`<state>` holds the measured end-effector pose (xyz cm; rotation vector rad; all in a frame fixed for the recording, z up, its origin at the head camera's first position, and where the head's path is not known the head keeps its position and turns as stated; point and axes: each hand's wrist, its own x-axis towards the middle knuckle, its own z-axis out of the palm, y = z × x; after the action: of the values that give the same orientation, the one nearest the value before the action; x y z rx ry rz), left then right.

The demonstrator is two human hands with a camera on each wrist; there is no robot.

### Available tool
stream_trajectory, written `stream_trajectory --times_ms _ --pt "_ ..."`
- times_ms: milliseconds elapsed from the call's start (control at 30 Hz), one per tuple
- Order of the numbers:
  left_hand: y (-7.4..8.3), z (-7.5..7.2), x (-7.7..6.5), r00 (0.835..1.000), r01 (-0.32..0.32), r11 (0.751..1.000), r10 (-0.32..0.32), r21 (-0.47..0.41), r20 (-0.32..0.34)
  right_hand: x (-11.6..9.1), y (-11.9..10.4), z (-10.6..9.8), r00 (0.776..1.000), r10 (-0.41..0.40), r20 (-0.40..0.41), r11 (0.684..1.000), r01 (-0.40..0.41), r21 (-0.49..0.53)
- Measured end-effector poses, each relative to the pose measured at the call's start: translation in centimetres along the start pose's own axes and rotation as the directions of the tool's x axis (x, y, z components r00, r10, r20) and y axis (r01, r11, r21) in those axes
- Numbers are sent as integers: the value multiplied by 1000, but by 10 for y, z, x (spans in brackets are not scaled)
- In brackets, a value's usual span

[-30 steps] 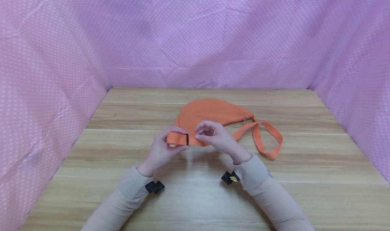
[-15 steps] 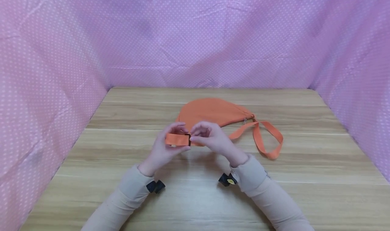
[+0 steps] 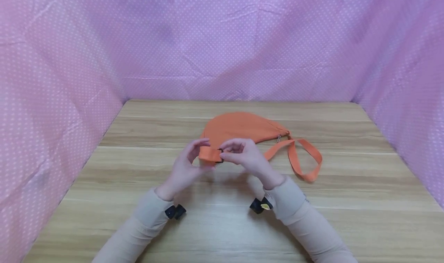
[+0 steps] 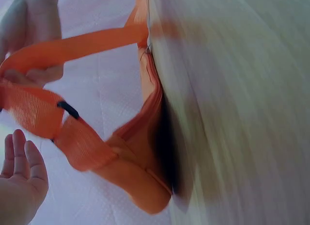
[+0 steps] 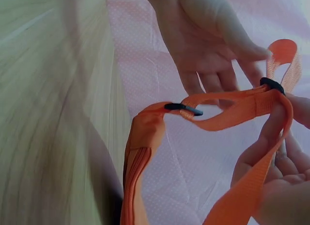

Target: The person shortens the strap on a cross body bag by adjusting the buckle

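Observation:
An orange sling bag (image 3: 239, 126) with a zipper lies on the table. Its webbing strap folds into a small loop (image 3: 208, 154) raised between the hands. My right hand (image 3: 248, 159) pinches the strap at the black slider (image 5: 272, 84) between thumb and fingers. My left hand (image 3: 185, 166) stands around the loop, thumb and fingers spread apart; in the left wrist view its fingers (image 4: 22, 157) are straight and hold nothing. Between slider and bag end, a second black buckle (image 5: 184, 109) joins the strap in the right wrist view.
The rest of the strap (image 3: 316, 163) lies looped on the wooden table (image 3: 222, 224) to the right of the bag. A pink dotted cloth (image 3: 208, 36) hangs behind and at both sides. Black devices (image 3: 175, 212) sit on both wrists.
My right hand, apart from the slider at first, has taken hold there. My left fingers have let go of the strap, and the loop has shifted slightly right and up.

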<state>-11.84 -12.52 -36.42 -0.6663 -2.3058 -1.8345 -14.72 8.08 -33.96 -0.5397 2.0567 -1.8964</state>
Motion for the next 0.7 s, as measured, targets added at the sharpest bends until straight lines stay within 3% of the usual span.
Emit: stream_trajectory --times_ms 167,500,700 --pt "-1 -6 -1 996 72 997 -72 -9 -54 3 6 -12 999 53 7 994 -54 97" --pt "0 0 3 992 113 993 -114 26 56 8 16 -15 990 5 140 927 -57 372" --pt "1 4 4 989 141 989 -143 35 37 8 15 -12 986 -29 164 906 -44 420"
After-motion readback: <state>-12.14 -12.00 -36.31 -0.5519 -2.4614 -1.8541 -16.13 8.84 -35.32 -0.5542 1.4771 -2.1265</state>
